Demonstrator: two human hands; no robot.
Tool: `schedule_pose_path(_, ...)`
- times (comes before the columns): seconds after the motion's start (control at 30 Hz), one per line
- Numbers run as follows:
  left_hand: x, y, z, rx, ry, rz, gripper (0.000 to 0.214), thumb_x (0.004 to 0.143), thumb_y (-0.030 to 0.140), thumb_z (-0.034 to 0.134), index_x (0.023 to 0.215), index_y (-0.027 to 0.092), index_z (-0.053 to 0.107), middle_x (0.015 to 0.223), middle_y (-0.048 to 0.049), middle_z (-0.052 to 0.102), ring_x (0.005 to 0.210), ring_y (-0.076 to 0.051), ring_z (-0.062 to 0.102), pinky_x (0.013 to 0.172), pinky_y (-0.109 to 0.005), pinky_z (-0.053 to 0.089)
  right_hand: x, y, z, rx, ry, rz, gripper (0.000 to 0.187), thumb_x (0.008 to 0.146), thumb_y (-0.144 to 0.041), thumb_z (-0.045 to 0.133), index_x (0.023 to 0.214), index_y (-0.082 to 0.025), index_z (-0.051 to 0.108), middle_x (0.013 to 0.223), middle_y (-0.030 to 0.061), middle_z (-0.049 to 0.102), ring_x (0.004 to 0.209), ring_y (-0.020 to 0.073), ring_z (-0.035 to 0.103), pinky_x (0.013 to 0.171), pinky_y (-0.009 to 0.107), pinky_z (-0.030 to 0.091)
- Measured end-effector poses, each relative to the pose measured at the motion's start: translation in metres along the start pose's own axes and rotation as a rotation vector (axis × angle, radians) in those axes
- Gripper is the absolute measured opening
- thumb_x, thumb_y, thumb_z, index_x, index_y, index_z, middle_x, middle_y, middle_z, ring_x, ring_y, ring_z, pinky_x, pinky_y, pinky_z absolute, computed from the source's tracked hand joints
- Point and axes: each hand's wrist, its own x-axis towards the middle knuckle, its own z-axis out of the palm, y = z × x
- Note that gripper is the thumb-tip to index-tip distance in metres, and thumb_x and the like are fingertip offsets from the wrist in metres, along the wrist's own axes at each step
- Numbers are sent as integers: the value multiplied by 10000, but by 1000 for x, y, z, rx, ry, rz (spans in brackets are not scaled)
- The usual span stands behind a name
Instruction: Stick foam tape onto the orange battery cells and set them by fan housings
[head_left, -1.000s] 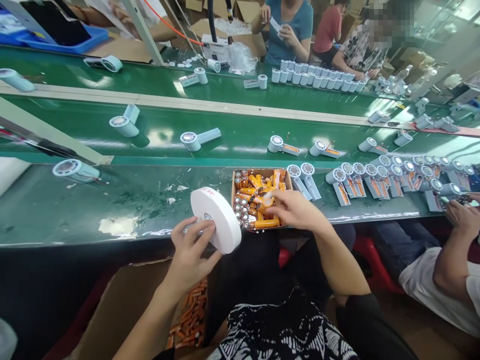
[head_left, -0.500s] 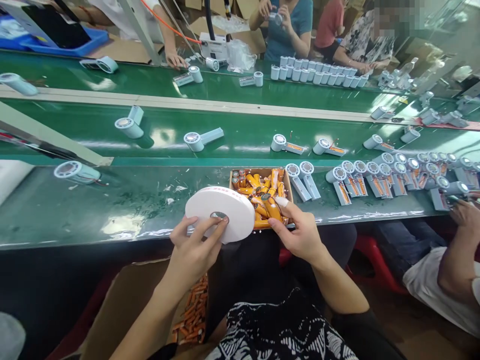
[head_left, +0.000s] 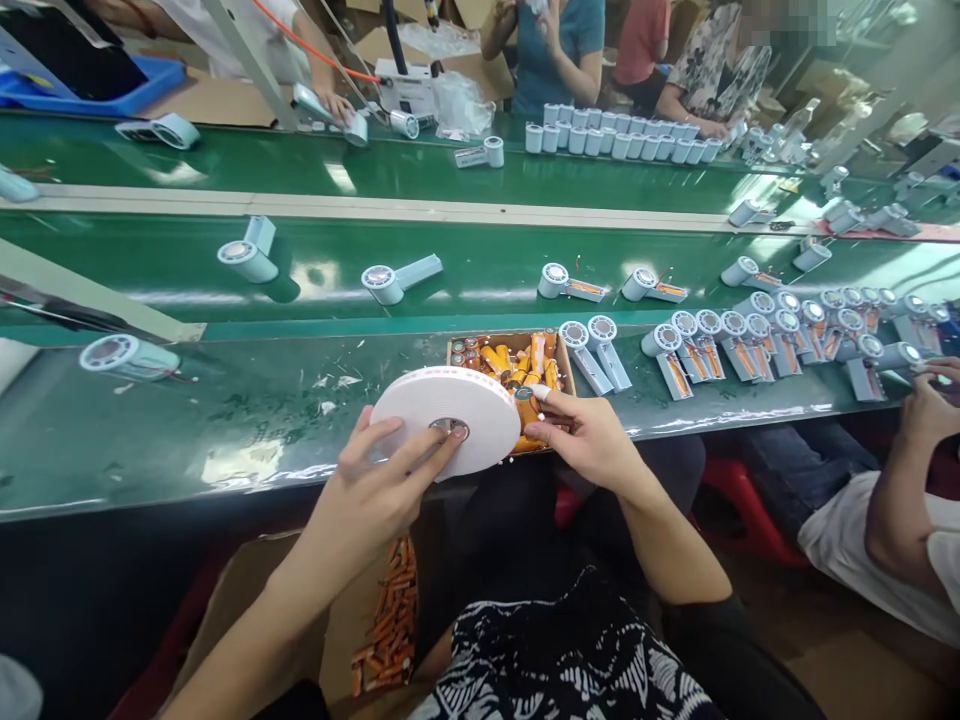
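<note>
Left hand (head_left: pixel 386 475) here, fingers spread and curled into the core, gripping the big white roll (head_left: pixel 484 405) over the near bench (head_left: pixel 172 430). Red printing runs along its rim, too small to read! Right hand (head_left: pixel 592 440), nearly closed, pinches an orange battery (head_left: pixel 527 408) between thumb and forefinger, right at the roll's right edge. Behind it sits the open box (head_left: pixel 568 368) of batteries, two blue-grey housings (head_left: pixel 589 355) just to its right.
</note>
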Motion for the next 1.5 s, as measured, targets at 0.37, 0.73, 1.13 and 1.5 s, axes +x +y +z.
schedule_pose_path(0.37, 25, 6, -14, 17, 13, 79, 628, 901, 53, 697, 1465, 324, 636, 1095, -5, 784, 1000, -281, 567, 1336, -583, 221, 1, 17, 37, 663, 402, 248, 457, 621, -402, 1000, 1023, -231, 869, 1025, 43, 847, 975, 292, 814, 964, 497, 693)
schedule_pose_path(0.73, 32, 9, -12, -58, 51, 24, 670, 903, 229, 770, 1537, 286, 563, 1007, -62, 752, 882, -277, 540, 1229, -662, 376, 13, 4, 43, 795, 554, 190, 511, 674, -513, 968, 1072, -226, 824, 1070, 49, 836, 1046, 282, 793, 999, 476, 679)
schedule_pose_path(1.13, 21, 41, 25, -46, 187, -53, 884, 866, 342, 843, 1634, 228, 420, 967, -108, 698, 959, -292, 556, 1091, -599, 460, -4, 4, 60, 806, 599, 130, 656, 710, -494, 961, 1244, -273, 651, 1081, 51, 789, 1063, 262, 775, 1001, 444, 670)
schedule_pose_path(1.5, -39, -29, 20, -124, 181, -213, 907, 823, 284, 835, 1626, 437, 443, 1037, -71, 664, 965, -300, 603, 1038, -585, 503, -13, 55, -74, 514, 1075, -131, 540, 834, -509, 833, 1309, -344, 636, 1307, 15, 696, 1270, 199, 693, 1111, 382, 587)
